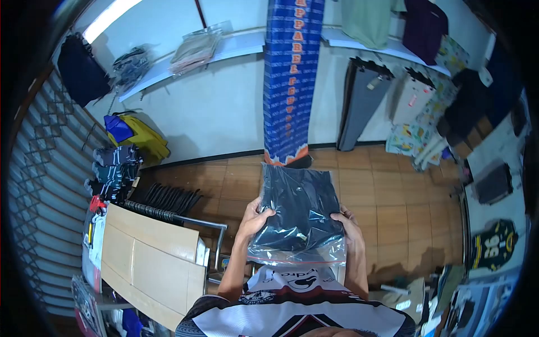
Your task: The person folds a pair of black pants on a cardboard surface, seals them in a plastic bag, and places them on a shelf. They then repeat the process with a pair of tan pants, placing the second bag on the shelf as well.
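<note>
A dark folded garment in a clear plastic bag is held up in front of the chest, above the tiled floor. My left hand grips its left edge, with the thumb on top of the plastic. On the right edge, my right hand holds the bag the same way, thumb on the front and fingers mostly behind it. A red line runs along the bag's lower edge, where the plastic is see-through and holds no cloth.
A cardboard-topped table stands at the lower left beside a metal rail with black hangers. A blue printed banner rises ahead. Shelves and hanging garments line the wall. Piled items lie at the lower right.
</note>
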Available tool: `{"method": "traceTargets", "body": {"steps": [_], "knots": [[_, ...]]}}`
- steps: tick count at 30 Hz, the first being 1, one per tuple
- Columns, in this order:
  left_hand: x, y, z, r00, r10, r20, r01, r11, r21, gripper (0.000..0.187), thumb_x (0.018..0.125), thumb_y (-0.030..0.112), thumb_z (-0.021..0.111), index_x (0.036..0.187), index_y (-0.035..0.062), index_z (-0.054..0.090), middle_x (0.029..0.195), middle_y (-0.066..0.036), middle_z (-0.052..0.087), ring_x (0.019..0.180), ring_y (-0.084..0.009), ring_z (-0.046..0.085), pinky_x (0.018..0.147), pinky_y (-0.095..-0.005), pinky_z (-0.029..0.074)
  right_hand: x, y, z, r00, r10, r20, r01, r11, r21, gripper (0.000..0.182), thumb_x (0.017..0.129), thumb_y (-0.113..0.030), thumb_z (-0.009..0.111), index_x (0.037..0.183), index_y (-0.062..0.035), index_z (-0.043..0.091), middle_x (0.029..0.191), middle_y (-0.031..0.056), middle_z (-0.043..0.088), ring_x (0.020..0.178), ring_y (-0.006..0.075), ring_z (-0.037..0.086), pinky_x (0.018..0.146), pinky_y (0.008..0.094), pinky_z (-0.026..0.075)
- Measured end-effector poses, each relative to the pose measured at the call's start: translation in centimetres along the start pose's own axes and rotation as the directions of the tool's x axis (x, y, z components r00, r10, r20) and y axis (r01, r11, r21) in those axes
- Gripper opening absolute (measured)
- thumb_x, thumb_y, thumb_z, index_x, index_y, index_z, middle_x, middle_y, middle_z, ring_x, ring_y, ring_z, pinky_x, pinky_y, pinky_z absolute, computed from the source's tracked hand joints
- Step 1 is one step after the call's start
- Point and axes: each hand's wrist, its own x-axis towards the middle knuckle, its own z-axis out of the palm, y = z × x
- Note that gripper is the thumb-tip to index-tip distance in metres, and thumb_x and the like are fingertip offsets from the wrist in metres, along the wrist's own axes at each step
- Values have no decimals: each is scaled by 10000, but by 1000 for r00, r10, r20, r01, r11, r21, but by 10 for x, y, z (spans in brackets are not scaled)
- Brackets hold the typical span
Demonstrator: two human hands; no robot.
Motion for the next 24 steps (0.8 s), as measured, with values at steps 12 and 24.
{"method": "traceTargets", "body": {"steps": [12, 24], "knots": [[192, 91, -36, 937, 181, -299, -176, 983, 41, 496, 804, -68, 611, 1298, -30, 636, 1080, -20, 709, 961, -101, 647, 886, -267, 521, 258, -157, 109, 956, 28, 290, 46, 968, -246, 547, 866, 8, 711, 1401, -25, 605, 1248, 58, 696, 1104, 156, 659, 974, 293, 519], [425, 219, -164, 902, 341, -265, -323, 940, 109, 436, 852, -67, 601, 1285, -19, 620, 1028, -29, 718, 895, -96, 655, 796, -264, 536, 497, -245, 264, 878, -157, 452, 309, 907, -287, 556, 867, -2, 720, 1411, -22, 610, 1231, 69, 699, 1119, 157, 647, 983, 293, 502]]}}
